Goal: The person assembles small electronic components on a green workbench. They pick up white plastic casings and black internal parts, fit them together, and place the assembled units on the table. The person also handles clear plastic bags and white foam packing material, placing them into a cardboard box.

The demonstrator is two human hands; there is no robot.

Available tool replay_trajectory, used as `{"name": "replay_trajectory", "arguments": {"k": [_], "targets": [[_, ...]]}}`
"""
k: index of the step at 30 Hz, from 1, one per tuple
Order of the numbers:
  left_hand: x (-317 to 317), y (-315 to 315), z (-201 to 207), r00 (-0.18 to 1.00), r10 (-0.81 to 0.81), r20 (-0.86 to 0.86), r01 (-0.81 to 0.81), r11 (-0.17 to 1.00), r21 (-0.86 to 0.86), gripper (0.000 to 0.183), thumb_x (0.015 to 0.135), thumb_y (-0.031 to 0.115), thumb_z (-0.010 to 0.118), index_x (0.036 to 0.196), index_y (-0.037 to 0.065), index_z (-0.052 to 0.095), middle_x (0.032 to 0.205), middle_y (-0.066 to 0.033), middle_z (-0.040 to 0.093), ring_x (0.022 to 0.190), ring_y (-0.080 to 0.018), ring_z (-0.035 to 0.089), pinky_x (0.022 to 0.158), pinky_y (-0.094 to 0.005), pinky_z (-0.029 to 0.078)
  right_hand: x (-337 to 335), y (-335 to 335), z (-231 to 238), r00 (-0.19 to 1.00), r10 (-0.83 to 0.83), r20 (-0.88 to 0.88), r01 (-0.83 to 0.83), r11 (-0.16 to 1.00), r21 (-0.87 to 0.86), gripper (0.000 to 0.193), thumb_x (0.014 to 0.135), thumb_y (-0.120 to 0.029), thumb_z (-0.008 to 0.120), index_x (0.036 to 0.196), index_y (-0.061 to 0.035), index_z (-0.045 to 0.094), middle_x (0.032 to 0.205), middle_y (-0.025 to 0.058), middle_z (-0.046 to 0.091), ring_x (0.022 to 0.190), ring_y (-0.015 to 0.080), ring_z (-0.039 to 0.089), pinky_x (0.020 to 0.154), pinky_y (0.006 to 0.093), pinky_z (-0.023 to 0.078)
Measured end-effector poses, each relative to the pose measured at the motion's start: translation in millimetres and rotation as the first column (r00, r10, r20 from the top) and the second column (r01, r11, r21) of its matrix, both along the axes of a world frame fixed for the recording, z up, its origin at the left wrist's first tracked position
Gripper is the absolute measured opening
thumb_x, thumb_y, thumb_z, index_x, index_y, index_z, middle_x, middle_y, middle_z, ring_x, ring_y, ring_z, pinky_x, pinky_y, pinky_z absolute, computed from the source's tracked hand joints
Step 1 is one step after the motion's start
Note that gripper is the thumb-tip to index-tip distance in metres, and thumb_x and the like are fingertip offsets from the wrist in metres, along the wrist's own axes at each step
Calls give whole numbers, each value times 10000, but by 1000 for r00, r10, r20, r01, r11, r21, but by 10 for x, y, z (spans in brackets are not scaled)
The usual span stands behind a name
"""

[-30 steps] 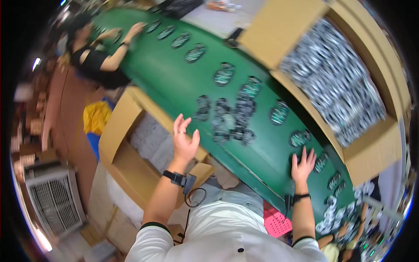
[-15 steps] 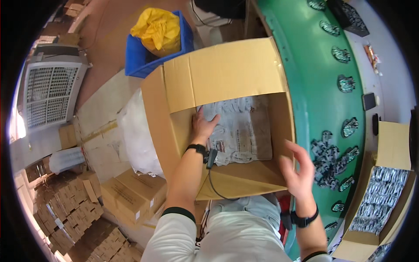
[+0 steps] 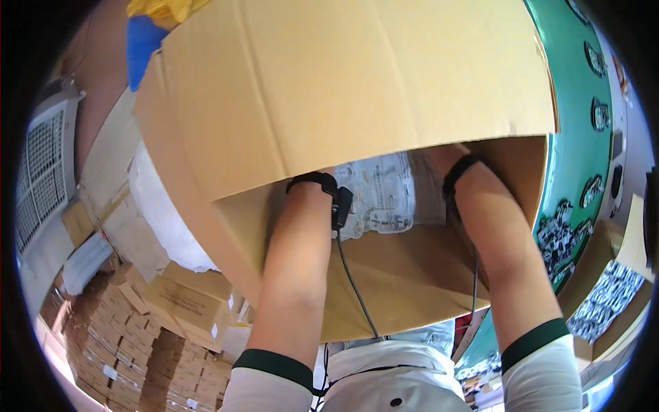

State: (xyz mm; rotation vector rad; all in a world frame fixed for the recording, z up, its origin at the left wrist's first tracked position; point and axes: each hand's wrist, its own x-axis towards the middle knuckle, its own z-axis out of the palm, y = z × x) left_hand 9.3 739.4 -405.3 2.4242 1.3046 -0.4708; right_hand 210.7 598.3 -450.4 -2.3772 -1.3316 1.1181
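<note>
the box (image 3: 405, 278) holds pale packs (image 3: 376, 196) lying inside. the left hand (image 3: 327, 170) and right hand (image 3: 446, 158) reach deep into it, forearms apart. its flap (image 3: 371, 75) hides the fingers; whether they are spread or gripping, i cannot tell. at far right, a smaller-looking carton (image 3: 633, 230) holds silvery packets (image 3: 605, 302).

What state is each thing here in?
Big box: open
Plastic bags: lying inside the big box
Left forearm: partly in big box, fingers hidden
Right forearm: partly in big box, fingers unclear
Box at right: open, shiny packs inside
Boxes at lower left: stacked
Grille unit: upright, unclear whether running
</note>
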Motion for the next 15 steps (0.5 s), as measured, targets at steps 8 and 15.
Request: {"name": "replay_trajectory", "arguments": {"k": [8, 15], "targets": [[69, 113, -72, 997, -52, 61, 52, 999, 11, 734, 731, 479, 753, 1377, 180, 574, 1432, -131, 543, 1332, -342, 489, 1121, -452, 386, 57, -147, -572, 824, -214, -525, 383, 893, 237, 1009, 688, -191, 808, 1548, -76, 293, 1598, 134, 295, 1509, 372, 161, 1250, 416, 173], [-197, -120, -98, 959, -243, -146, 258, 962, 90, 891, 708, 463, 781, 1489, 215, 430, 1541, -119, 416, 1421, -398, 353, 1132, -557, 344, -180, -339, -185, 980, -89, -177, 122, 975, 188, 1068, 629, -124, 822, 1550, -107, 281, 1590, 125, 306, 1497, 418, 161, 1222, 434, 235]]}}
